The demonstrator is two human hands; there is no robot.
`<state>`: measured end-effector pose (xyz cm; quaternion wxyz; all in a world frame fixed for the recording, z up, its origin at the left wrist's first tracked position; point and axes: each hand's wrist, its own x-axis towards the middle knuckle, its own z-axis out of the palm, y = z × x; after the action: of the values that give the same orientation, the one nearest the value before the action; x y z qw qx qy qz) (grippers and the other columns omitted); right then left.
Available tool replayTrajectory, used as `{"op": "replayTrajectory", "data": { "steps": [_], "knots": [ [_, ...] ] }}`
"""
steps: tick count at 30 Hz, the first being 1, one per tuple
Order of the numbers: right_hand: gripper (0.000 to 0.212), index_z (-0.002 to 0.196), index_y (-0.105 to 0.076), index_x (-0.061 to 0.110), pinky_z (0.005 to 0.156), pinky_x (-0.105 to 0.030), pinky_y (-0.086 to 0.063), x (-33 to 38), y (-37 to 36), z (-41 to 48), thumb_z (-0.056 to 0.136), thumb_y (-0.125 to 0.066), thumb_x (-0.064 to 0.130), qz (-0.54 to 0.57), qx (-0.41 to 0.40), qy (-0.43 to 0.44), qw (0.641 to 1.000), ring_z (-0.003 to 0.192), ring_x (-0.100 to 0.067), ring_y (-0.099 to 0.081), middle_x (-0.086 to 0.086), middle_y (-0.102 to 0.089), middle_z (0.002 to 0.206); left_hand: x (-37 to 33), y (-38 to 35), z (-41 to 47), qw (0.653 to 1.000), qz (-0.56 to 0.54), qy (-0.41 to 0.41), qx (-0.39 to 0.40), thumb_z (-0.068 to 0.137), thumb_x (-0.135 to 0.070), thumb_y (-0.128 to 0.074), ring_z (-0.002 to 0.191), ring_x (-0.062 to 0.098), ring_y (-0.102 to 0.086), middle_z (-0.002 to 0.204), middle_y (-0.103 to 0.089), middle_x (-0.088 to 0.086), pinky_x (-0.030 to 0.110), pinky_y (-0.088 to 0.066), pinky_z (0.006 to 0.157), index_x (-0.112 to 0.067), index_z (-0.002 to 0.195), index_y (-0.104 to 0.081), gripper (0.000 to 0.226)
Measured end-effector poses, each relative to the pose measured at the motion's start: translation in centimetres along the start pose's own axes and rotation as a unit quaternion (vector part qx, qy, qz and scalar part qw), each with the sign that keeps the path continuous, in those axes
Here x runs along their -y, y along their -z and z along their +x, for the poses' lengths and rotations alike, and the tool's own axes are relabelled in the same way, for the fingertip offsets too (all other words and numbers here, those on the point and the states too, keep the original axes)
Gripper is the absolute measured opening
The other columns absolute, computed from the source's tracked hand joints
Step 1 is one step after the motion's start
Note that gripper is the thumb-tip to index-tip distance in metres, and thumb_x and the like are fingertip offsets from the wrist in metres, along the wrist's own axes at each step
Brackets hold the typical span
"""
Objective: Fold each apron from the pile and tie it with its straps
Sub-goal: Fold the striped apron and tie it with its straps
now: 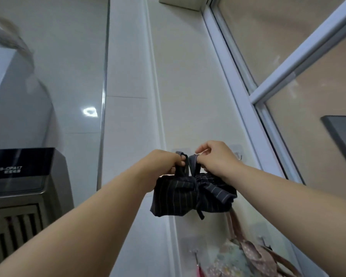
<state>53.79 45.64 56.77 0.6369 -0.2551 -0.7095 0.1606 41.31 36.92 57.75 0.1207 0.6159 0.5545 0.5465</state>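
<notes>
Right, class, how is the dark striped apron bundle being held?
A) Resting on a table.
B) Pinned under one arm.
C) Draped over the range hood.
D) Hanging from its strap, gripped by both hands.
D: the left hand and right hand both grip the strap, and the tied apron bundle hangs below them in front of the wall.

arms: extended, raised | left hand [164,161]: fingers curled, pinching | right hand [218,159]: fingers curled, pinching
</notes>
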Motion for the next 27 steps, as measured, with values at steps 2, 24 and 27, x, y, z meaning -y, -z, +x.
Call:
{"op": "replayTrajectory", "data": {
  "steps": [2, 24, 27],
  "knots": [
    [0.014, 0.077, -0.057, 0.016, 0.054, -0.024, -0.044, -0.5, -0.2, 0.0, 0.08, -0.065, 0.005, 0.038, -0.005, -0.031, 0.999, 0.057, -0.015, -0.057, -0.004, -0.06, 0.077, 0.0, -0.1, 0.5, 1.0, -0.006, 0.003, 0.01, 0.087, -0.004, -0.056, 0.054, 0.013, -0.054, 0.055, -0.059, 0.0, 0.025, -0.048, 0.059, -0.011, 0.072, -0.067, 0.019],
    [0.025, 0.101, -0.071, 0.02, 0.067, -0.02, -0.046, -1.2, 0.7, -0.6, 0.092, -0.052, 0.007, -0.023, 0.143, 0.025, 0.989, 0.071, -0.015, -0.054, -0.01, -0.071, 0.098, -0.4, -1.2, 3.5, 0.983, 0.165, -0.05, 0.068, 0.089, 0.001, -0.042, 0.033, 0.001, -0.04, 0.061, -0.051, -0.004, 0.013, -0.029, 0.035, -0.018, 0.085, -0.056, 0.024],
    [0.023, 0.101, -0.071, 0.023, 0.085, -0.033, -0.051, -1.3, 0.2, -0.7, 0.09, -0.056, 0.009, 0.0, 0.108, 0.013, 0.994, 0.086, -0.027, -0.066, -0.012, -0.072, 0.1, -0.2, -1.1, 3.8, 0.983, 0.16, -0.077, 0.044, 0.089, -0.001, -0.044, 0.044, 0.002, -0.051, 0.066, -0.058, -0.002, 0.014, -0.044, 0.046, -0.015, 0.094, -0.061, 0.022]
  ]
}}
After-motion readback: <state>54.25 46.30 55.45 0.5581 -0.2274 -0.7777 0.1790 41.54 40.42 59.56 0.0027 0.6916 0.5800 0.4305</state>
